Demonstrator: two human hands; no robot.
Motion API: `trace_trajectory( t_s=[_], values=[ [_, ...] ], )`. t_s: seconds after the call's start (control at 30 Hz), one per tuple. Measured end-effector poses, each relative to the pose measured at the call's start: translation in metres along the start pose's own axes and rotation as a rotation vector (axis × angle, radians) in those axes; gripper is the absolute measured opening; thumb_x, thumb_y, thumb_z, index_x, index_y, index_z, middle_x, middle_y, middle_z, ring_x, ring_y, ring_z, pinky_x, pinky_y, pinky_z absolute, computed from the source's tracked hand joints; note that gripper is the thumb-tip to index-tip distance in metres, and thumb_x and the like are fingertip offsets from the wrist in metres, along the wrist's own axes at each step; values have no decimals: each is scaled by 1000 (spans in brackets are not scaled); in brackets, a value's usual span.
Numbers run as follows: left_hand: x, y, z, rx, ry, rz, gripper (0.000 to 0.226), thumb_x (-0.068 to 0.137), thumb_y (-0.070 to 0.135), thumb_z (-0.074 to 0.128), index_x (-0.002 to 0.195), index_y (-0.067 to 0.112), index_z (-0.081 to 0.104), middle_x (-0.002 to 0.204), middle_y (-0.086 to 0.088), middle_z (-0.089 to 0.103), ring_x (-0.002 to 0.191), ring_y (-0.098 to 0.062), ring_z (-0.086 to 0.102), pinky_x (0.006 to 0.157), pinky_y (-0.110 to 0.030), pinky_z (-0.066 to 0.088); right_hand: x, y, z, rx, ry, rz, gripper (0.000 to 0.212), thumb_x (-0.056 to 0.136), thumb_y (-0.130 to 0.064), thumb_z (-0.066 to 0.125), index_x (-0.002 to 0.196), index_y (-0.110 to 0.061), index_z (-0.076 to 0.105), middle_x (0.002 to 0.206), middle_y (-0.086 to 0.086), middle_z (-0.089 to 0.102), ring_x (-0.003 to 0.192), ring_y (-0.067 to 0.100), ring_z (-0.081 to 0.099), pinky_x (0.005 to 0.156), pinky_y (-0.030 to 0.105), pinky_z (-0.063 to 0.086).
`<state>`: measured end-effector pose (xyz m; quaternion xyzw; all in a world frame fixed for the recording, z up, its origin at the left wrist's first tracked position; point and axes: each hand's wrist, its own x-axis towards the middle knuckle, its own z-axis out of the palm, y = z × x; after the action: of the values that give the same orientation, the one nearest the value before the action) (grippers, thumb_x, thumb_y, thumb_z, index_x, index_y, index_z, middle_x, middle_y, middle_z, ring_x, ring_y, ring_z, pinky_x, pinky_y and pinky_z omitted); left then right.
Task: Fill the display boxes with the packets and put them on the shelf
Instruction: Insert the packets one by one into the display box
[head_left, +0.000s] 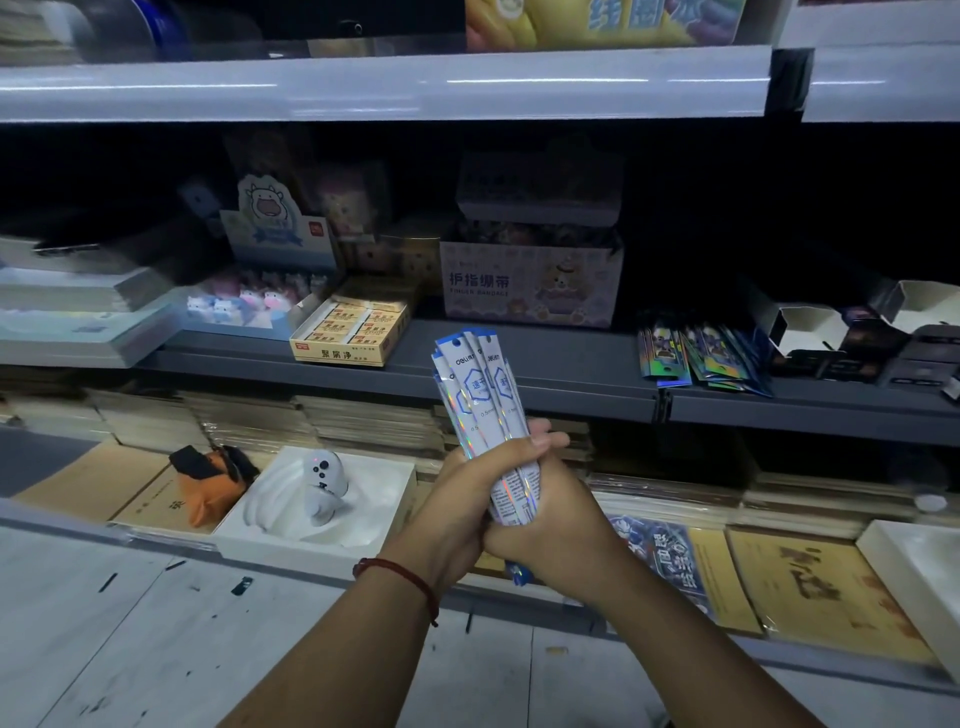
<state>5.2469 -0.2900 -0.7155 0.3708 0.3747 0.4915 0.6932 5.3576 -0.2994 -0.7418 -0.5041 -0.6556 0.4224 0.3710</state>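
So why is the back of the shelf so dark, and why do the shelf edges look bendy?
In the head view, the space under the upper shelf edge is dim and murky; white glare streaks run along that edge; the wide-angle lens bows straight lines; the packets up front show brightly and fairly sharp.

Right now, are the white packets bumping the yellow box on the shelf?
Apart. The head view shows bare grey shelf between the yellow box and the white packets, which the left hand and right hand grip.
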Motion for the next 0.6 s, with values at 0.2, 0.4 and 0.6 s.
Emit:
trace_trajectory(
  t_s=[0.2,0.4,0.6],
  values=[
    [1,6,3,-22,19,17,28,84,26,76,102,5,72,116,-16,73,114,-31,68,97,-42,54,6,-5,1,0,-64,-4,71,66,6,71,132,-15,55,103,-2,74,97,4,72,81,28,61],
    [-3,6,1,62,2,38,11,87,7,65,98,5,64,108,-17,75,107,-27,71,93,-39,54,-6,-7,-3,59,-171,-3,82,74,4,83,136,-35,45,112,-25,71,109,-6,66,84,12,52],
    [-2,17,5,-104,29,181,15,83,-4,62,95,3,60,80,-14,69,96,-35,73,85,-44,59,-18,-15,-17,472,-132,337,60,78,-60,75,124,-23,65,113,-2,77,110,22,71,104,55,51]
  ],
)
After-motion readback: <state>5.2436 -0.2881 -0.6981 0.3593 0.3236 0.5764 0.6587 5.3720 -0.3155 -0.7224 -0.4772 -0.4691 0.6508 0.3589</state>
